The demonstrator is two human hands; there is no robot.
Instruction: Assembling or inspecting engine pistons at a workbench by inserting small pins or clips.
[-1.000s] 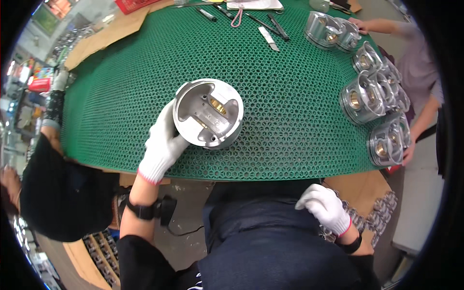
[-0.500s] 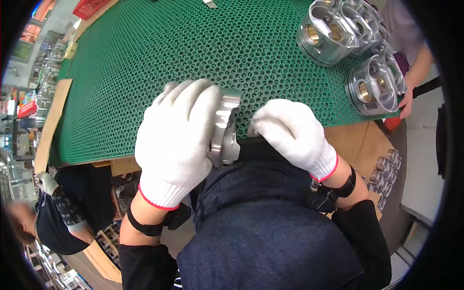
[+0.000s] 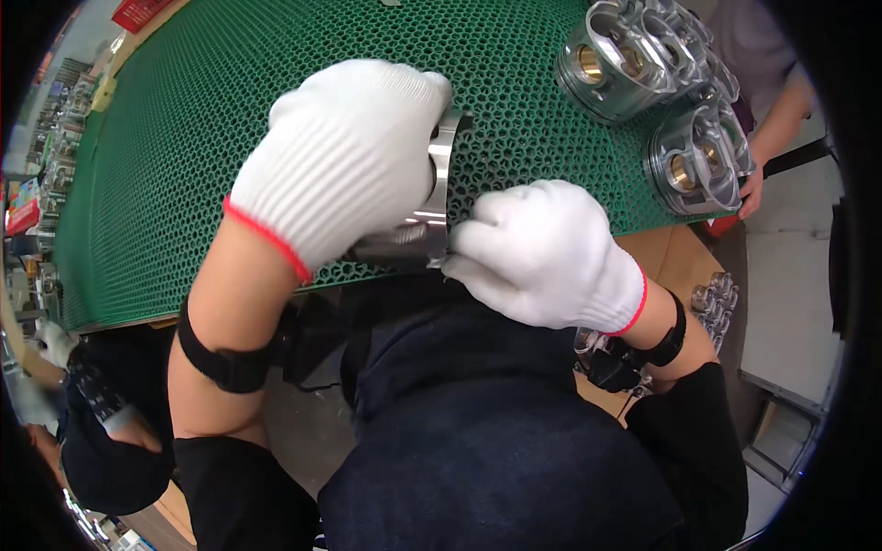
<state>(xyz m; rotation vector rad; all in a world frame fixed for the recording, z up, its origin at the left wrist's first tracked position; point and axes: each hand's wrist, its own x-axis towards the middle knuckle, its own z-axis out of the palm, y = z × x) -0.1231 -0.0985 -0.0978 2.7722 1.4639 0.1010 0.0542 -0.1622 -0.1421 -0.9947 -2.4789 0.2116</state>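
Observation:
A shiny metal piston (image 3: 439, 202) is held over the near edge of the green perforated mat (image 3: 230, 110). My gloved left hand (image 3: 344, 151) reaches over it from the left, its fingers bent around the far side and covering much of it. Close against the piston's right edge is my gloved right hand (image 3: 542, 253), fingers curled and pinched together. Whatever those fingertips may hold is hidden. Both gloves are white knit with red cuffs.
Several pistons (image 3: 611, 78) stand grouped at the far right of the mat, one (image 3: 698, 165) nearer the edge. A person's hand (image 3: 751, 191) rests beside them. More pistons (image 3: 717, 298) sit lower right. Another person (image 3: 110, 432) works at lower left; a red crate (image 3: 138, 11) is far left.
My left hand has swung up and over the piston, turning it so its smooth side faces right. My right hand has moved slightly left and down, against the piston's edge.

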